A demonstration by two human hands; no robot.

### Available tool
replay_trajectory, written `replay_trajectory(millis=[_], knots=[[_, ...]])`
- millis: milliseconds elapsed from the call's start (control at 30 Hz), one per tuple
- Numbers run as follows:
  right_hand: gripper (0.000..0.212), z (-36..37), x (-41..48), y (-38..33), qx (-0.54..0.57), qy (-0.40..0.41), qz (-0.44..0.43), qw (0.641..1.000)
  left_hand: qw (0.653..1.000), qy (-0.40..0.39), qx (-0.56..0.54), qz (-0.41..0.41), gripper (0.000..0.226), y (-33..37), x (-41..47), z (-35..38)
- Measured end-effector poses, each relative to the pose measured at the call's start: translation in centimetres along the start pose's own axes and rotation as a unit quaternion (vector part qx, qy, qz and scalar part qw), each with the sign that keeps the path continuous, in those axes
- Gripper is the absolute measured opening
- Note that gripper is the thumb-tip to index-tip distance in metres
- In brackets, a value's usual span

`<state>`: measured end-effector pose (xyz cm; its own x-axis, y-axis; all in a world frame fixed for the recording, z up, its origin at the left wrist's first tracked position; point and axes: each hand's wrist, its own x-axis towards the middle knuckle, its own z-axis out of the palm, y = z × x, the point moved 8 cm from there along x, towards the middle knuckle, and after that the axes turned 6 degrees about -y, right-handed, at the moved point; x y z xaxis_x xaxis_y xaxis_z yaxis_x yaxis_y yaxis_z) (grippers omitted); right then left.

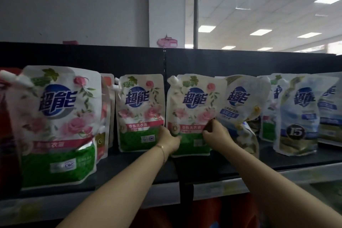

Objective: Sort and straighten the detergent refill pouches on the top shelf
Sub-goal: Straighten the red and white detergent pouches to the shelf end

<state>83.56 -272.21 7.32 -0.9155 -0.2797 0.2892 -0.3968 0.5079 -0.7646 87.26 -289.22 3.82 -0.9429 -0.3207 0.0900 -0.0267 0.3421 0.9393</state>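
Note:
A rose-print refill pouch with a green bottom stands upright in the middle of the black top shelf. My left hand grips its lower left edge. My right hand pinches its lower right edge. A matching rose pouch stands just to its left, and a larger one stands nearer at far left. To the right, a crumpled white and yellow pouch leans behind the held one.
Blue and white pouches stand at the right of the shelf, with more behind them. Further pink pouches sit behind the large left one. A black back panel closes the shelf. Red containers show below.

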Motion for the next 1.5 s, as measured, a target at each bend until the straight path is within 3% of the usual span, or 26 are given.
replay_trajectory(millis=[67, 133, 233, 300, 400, 500, 600, 667, 800, 1300, 1500], knots=[[0.048, 0.4, 0.0, 0.0, -0.025, -0.021, -0.006, 0.999, 0.996, 0.021, 0.083, -0.003, 0.07, 0.4, 0.2, -0.9], [0.068, 0.9, -0.2, 0.1, -0.07, -0.018, -0.01, 0.997, 0.994, -0.019, 0.106, -0.03, 0.088, 0.4, 0.2, -0.3], [0.078, 0.9, 0.0, 0.7, -0.112, 0.038, -0.014, 0.993, 0.99, -0.013, 0.132, -0.038, 0.104, -0.1, 0.6, -0.1], [0.078, 0.8, 0.5, 1.4, -0.063, 0.057, -0.016, 0.996, 0.989, 0.033, 0.14, -0.025, 0.106, -0.2, 1.3, -0.6], [0.081, 1.3, 1.3, 2.5, 0.046, 0.047, 0.011, 0.998, 0.997, 0.026, 0.066, -0.039, 0.113, -0.7, 1.8, 0.1], [0.076, 2.1, 2.0, 3.1, 0.059, 0.063, 0.04, 0.995, 0.997, 0.057, 0.053, -0.017, 0.101, -0.6, 2.6, 0.1], [0.071, 2.7, 2.3, 3.1, 0.052, 0.069, 0.017, 0.996, 0.994, 0.051, 0.101, 0.005, 0.043, -1.0, 3.8, 0.6], [0.059, 3.4, 2.1, 3.0, 0.024, 0.053, -0.012, 0.998, 0.992, 0.048, 0.113, 0.023, 0.025, -1.1, 4.2, 0.9], [0.039, 4.1, 2.0, 3.3, -0.008, 0.029, -0.037, 0.999, 0.991, 0.047, 0.116, 0.05, 0.022, -1.0, 5.0, 1.0], [0.049, 5.0, 2.7, 3.6, -0.052, 0.031, -0.058, 0.996, 0.985, 0.057, 0.124, 0.105, 0.017, -0.9, 5.0, 0.8], [0.024, 4.4, 1.9, 2.5, -0.078, 0.068, -0.085, 0.991, 0.983, 0.054, 0.149, 0.094, 0.013, -0.7, 4.2, 0.6]])
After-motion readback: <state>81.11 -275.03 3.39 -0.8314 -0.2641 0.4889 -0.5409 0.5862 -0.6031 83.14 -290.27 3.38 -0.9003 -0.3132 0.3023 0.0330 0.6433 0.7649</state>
